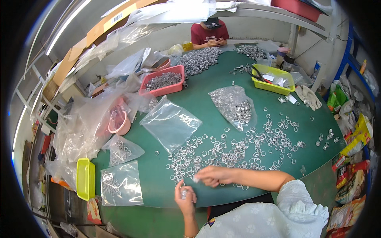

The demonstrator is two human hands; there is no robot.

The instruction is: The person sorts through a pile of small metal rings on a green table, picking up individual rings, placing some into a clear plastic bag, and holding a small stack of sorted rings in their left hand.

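two hands [198, 184], five bags [170, 123], countless rings [238, 148]

This is a small workshop for sorting and packing parts. A green counter [222, 107] is strewn with small metal rings [238, 148], some bagged in clear plastic bags [170, 123], others heaped in a pink tray [163, 81]. A yellow bin [273, 79], work gloves [309, 97] and cluttered shelves [254, 10] surround it, and another person [209, 33] sits at the far end.

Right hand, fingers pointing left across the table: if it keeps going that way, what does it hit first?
Likely the near-left edge of the loose metal rings, just past the right hand fingertips. Beyond them lies bare green table, then a clear bag. Hand height is unclear.
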